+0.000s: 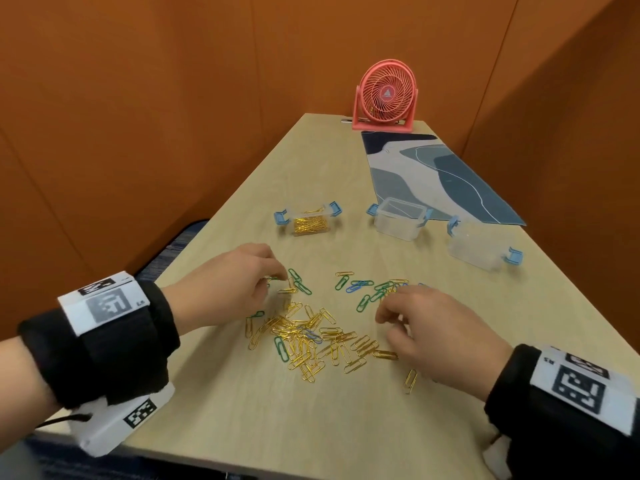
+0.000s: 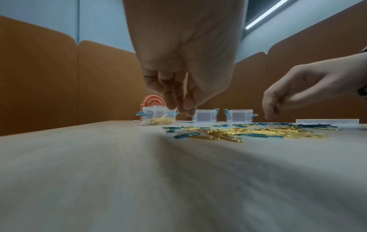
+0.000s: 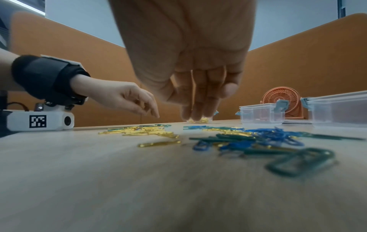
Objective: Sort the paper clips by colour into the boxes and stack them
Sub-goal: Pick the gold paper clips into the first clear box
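Gold paper clips lie heaped on the table between my hands, with green and blue clips scattered just beyond. My left hand reaches down at the heap's far left edge, thumb and fingertips pinched on a green clip there. My right hand hovers over the heap's right side with fingers curled down; whether it holds anything is hidden. Three clear boxes with blue latches stand farther back: the left box holds gold clips, while the middle box and the right box look empty.
A pink desk fan stands at the table's far end. A blue patterned mat lies behind the boxes on the right. Orange partition walls close in on both sides. A clear lid lies flat right of the clips.
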The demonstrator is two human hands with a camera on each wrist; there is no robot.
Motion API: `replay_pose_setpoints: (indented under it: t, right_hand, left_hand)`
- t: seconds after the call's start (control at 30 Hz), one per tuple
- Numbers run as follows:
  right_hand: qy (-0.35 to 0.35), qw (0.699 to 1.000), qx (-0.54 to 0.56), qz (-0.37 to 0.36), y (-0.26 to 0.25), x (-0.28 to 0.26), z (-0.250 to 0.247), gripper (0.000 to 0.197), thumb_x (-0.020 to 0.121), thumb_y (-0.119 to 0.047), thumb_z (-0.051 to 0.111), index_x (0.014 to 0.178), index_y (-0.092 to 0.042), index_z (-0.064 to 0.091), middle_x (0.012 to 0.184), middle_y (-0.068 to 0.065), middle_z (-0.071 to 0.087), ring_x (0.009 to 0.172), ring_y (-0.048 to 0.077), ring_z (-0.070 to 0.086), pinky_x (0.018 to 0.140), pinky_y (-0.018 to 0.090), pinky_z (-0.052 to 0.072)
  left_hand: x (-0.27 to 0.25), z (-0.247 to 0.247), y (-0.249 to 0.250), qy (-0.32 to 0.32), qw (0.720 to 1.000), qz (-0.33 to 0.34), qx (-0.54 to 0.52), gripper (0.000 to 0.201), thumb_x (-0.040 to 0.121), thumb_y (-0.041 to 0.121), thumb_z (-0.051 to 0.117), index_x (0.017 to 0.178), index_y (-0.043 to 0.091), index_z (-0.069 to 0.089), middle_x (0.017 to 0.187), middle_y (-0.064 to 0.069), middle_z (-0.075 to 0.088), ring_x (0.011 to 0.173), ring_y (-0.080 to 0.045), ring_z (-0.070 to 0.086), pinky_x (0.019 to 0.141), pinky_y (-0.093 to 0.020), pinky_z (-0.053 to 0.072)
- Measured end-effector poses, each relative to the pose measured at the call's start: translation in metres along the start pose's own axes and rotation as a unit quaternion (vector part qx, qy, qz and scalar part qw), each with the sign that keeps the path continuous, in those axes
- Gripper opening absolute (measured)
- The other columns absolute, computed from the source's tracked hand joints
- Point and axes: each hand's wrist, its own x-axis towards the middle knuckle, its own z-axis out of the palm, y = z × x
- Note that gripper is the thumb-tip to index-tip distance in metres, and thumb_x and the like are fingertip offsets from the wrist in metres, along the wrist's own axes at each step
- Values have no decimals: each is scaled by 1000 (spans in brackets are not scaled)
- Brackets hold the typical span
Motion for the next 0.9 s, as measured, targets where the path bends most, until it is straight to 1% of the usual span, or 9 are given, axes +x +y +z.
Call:
replay_pose_setpoints:
  t: [0.1, 0.23, 0.3, 0.37, 0.43, 0.5, 0.6, 0.77, 0.9]
  right_hand:
    - [-12, 999, -1, 47, 4, 1, -1, 20, 85, -24, 45, 96, -23, 62, 101, -5, 62, 99, 16, 56, 84, 28, 46]
    - [-50, 998, 3, 24, 2, -4, 0, 22, 86, -25, 45, 96, -23, 65, 102, -6, 62, 98, 14, 56, 87, 30, 47]
    - [-46, 999, 1, 10, 2, -6, 0, 23, 86, -26, 44, 96, -23, 65, 101, -7, 63, 98, 13, 56, 87, 29, 46]
    - [-44, 999, 6, 9, 2, -6, 0, 22, 86, -26, 45, 95, -24, 65, 100, -8, 62, 97, 13, 56, 87, 30, 46]
    - [-47, 999, 17, 2, 1, -2, 0, 22, 86, -26, 45, 96, -25, 65, 100, -9, 61, 98, 13, 56, 87, 30, 46]
    - [-50, 998, 38, -21, -1, 8, 0, 24, 88, -24, 45, 103, -25, 64, 106, -7, 59, 103, 13, 54, 92, 31, 44]
    - [-33, 995, 43, -78, -8, 30, 2, 38, 90, -16, 39, 123, -26, 56, 125, -8, 53, 118, 12, 46, 102, 34, 38]
    - [-87, 983, 9, -164, -26, 51, 9, 49, 91, -11, 37, 136, -28, 43, 142, -10, 41, 129, 13, 37, 109, 35, 31]
    - [-137, 978, -12, -154, -28, 54, 11, 47, 92, -12, 37, 137, -27, 42, 143, -8, 39, 130, 15, 38, 109, 38, 32]
  left_hand:
    - [7, 3, 4, -38, 998, 37, 27, 40, 93, 15, 39, 126, 30, 56, 124, 10, 51, 113, -9, 43, 97, -28, 40]
    - [4, 5, 9, -58, 995, 84, 10, 38, 90, 13, 42, 117, 30, 63, 120, 13, 55, 110, -6, 45, 97, -28, 40]
    - [2, 4, 8, -17, 999, 44, -14, 40, 87, 7, 42, 113, 28, 64, 118, 11, 55, 111, -8, 47, 96, -29, 41]
    - [7, 0, -1, 30, 999, -40, -17, 38, 88, 7, 42, 115, 25, 62, 118, 7, 54, 109, -13, 50, 93, -31, 44]
    - [15, -1, -11, 19, 996, -83, -2, 29, 91, 17, 49, 118, 25, 59, 116, 4, 53, 99, -15, 52, 85, -29, 46]
    - [24, 0, -16, -29, 996, -80, -8, 25, 89, 29, 58, 113, 25, 61, 107, 6, 56, 86, -10, 52, 75, -22, 43]
    - [32, 1, -16, -66, 994, -76, -35, 13, 87, 31, 62, 97, 24, 66, 97, 6, 65, 80, -8, 55, 71, -19, 44]
    - [30, 3, -12, -60, 995, -71, -30, 6, 88, 27, 58, 86, 23, 63, 87, 7, 63, 70, -5, 51, 58, -10, 35]
    - [29, -1, -12, -27, 995, -86, -52, 10, 87, 27, 58, 87, 19, 64, 86, 5, 64, 66, -3, 49, 55, -9, 34]
